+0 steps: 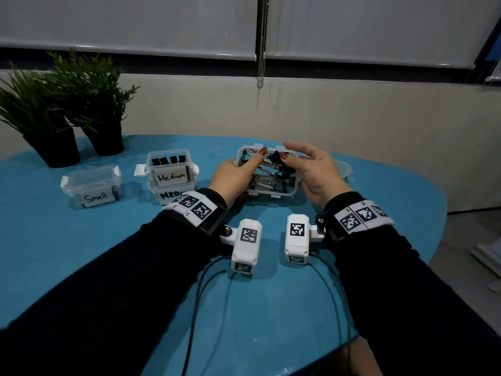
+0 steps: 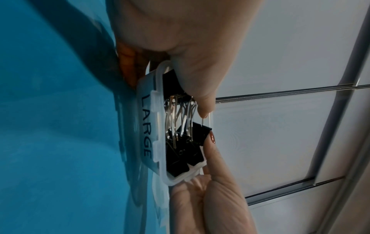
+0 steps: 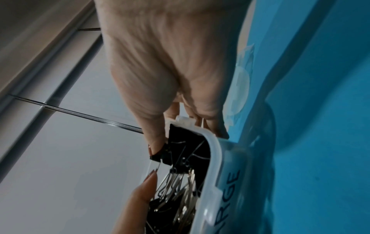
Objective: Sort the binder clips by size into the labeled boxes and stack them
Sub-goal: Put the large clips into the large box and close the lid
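Observation:
A clear box marked LARGE [image 1: 271, 195] stands open on the blue table [image 1: 135, 240], filled with several big black binder clips [image 1: 267, 173] with silver handles. My left hand [image 1: 235, 172] grips its left side, thumb laid over the clip handles. My right hand [image 1: 311, 169] grips the right side, thumb tip on a black clip. In the left wrist view the LARGE box [image 2: 146, 126] and clips [image 2: 180, 152] show between both thumbs. The right wrist view shows the same box [image 3: 230, 182] and clips [image 3: 186, 145].
Left of my hands a Medium box [image 1: 170, 175] holding black clips sits stacked on a second medium box [image 1: 168, 196]. Further left stands a Small box [image 1: 92, 185]. A clear lid [image 1: 344, 169] lies behind my right hand. Two potted plants [image 1: 81, 109] stand at the back left.

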Motion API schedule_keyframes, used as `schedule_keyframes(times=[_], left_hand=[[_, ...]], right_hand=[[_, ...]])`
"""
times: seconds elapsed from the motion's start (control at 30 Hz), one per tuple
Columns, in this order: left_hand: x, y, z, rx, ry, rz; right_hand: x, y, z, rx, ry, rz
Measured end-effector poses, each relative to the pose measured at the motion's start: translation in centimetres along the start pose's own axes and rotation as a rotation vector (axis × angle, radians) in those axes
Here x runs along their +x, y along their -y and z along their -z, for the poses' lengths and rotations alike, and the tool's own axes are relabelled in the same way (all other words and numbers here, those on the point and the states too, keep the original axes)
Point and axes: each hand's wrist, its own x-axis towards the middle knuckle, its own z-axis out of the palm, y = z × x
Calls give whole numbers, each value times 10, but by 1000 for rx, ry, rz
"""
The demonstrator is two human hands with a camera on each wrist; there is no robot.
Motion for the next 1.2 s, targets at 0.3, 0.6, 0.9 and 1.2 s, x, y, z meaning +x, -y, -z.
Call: schedule_keyframes(times=[0.3,0.6,0.9,1.2], left_hand=[[0,-3,-1,-85,-55,10],[-5,-9,-3,-226,-95,103],[-7,-6,-1,-184,-30,45],[-9,-6,8,-163,106,23]], right_hand=[[2,-3,-1,-5,37,21],[2,-9,-9,-60,-2,47],[10,-14,-11,-152,-62,91],[19,-22,-5,-170,-33,57]])
